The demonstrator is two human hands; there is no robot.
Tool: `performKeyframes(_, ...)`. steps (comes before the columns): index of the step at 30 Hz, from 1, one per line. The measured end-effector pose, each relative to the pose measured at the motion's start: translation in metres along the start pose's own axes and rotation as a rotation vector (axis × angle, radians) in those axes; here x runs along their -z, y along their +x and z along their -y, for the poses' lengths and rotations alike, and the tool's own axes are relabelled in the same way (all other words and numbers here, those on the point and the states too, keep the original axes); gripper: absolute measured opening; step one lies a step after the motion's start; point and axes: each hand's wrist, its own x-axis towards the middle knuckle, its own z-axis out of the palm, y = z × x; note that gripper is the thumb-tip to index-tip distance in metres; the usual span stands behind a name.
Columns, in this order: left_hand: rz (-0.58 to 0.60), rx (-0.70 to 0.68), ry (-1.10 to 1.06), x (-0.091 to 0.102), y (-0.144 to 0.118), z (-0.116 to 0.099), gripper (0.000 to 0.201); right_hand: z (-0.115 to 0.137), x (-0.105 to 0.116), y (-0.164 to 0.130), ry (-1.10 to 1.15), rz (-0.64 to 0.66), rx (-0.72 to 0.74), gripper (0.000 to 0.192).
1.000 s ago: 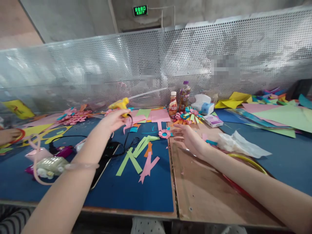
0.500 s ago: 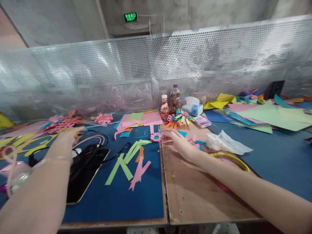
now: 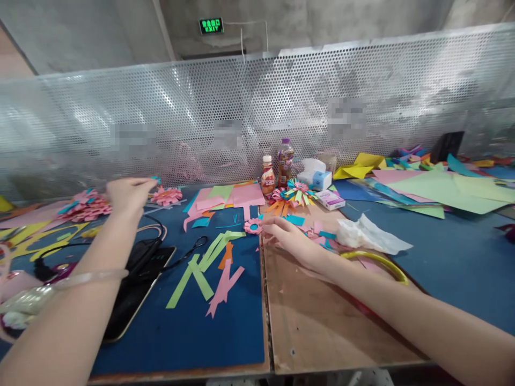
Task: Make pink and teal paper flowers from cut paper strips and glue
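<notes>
My left hand (image 3: 131,194) is raised over the left side of the table, fingers pinched together. A small teal paper piece (image 3: 155,180) shows at its fingertips, just above a pink fringed paper flower (image 3: 167,196). My right hand (image 3: 287,236) rests near the seam between the boards. Its fingertips close on the right edge of a small pink paper flower (image 3: 252,227) with a teal centre; the thumb is mostly hidden. Green paper strips (image 3: 197,271) and notched pink strips (image 3: 223,289) lie in front of this flower.
Under my left forearm are a dark phone (image 3: 132,305) and black cables. Two bottles, a tissue pack (image 3: 317,174) and multicoloured paper flowers stand at the back. A crumpled tissue (image 3: 370,236) and yellow ring (image 3: 382,262) lie right, before stacked coloured paper. A perforated metal screen (image 3: 193,118) closes the back.
My left hand has lifted and moved farther back, to beside the pink fringed flower. My right hand stays at the small pink flower. The view has shifted slightly.
</notes>
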Motion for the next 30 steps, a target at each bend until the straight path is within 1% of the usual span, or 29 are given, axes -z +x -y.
performKeyframes(1,-0.129,-0.038,-0.078,-0.009,-0.009,-0.013,0.048,-0.002,0.001,0.001,-0.020,-0.003,0.027,0.026)
performKeyframes(2,-0.100,-0.083,-0.157,-0.019,-0.020,-0.025,0.042,-0.003,0.002,0.002,-0.049,-0.011,0.052,0.026)
performKeyframes(3,-0.021,-0.095,-0.251,-0.029,-0.033,-0.037,0.037,-0.004,0.003,0.003,-0.082,-0.022,0.083,0.026)
performKeyframes(4,0.119,-0.085,-0.347,-0.039,-0.047,-0.048,0.034,-0.004,0.005,0.004,-0.118,-0.036,0.116,0.026)
performKeyframes(5,0.235,-0.090,-0.430,-0.048,-0.062,-0.057,0.030,-0.004,0.007,0.004,-0.151,-0.049,0.149,0.026)
performKeyframes(7,0.390,-0.023,-0.517,-0.066,-0.092,-0.068,0.025,-0.003,0.010,0.004,-0.190,-0.065,0.202,0.027)
performKeyframes(8,0.458,-0.001,-0.528,-0.073,-0.105,-0.070,0.023,-0.002,0.011,0.004,-0.193,-0.067,0.218,0.028)
performKeyframes(10,0.515,0.000,-0.554,-0.084,-0.127,-0.071,0.018,0.000,0.012,0.003,-0.190,-0.062,0.224,0.029)
performKeyframes(12,0.568,0.027,-0.546,-0.091,-0.141,-0.069,0.015,0.000,0.012,0.002,-0.181,-0.036,0.206,0.029)
performKeyframes(16,0.617,0.045,-0.507,-0.095,-0.154,-0.065,0.014,0.001,0.010,-0.002,-0.105,0.067,0.074,0.033)
performKeyframes(18,0.626,0.034,-0.508,-0.096,-0.156,-0.063,0.015,0.002,0.008,-0.005,-0.003,0.114,0.004,0.033)
performKeyframes(20,0.640,0.029,-0.515,-0.097,-0.157,-0.062,0.016,0.002,0.006,-0.007,0.108,0.141,-0.033,0.029)
performKeyframes(23,0.651,0.032,-0.511,-0.096,-0.159,-0.062,0.017,0.003,0.004,-0.008,0.196,0.128,-0.046,0.023)
performKeyframes(27,0.686,0.039,-0.508,-0.095,-0.160,-0.063,0.018,0.004,0.003,-0.009,0.160,0.063,-0.054,0.024)
performKeyframes(30,0.720,0.077,-0.518,-0.096,-0.160,-0.063,0.020,0.005,0.004,-0.008,0.134,0.055,-0.044,0.027)
